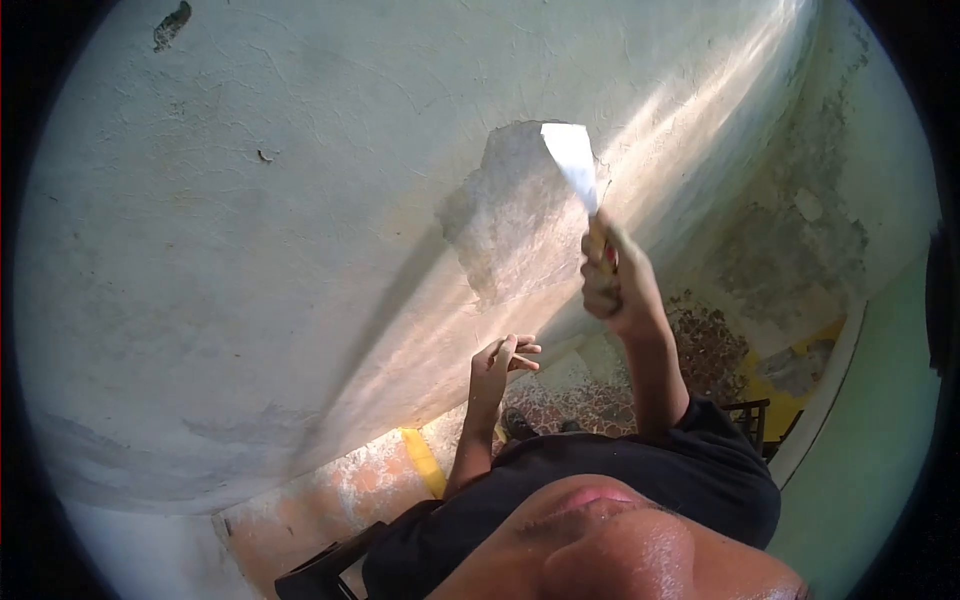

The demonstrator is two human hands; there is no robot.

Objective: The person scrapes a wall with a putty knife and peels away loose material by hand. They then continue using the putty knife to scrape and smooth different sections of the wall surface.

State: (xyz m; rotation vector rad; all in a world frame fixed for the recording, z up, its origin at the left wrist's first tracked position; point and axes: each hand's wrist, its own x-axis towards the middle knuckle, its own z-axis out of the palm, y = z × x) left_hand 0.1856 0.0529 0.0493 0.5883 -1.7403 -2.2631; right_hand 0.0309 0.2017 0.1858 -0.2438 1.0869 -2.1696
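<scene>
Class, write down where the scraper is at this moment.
In the head view, the scraper is right of centre, held in the right hand, its blade overlapping the upper right edge of the wall's grey patch.

head view | from the head | forward, down | near wall (300,190)

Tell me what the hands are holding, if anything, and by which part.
The right hand grips a scraper by its handle, the blade left free. The left hand shows nothing in it.
</scene>
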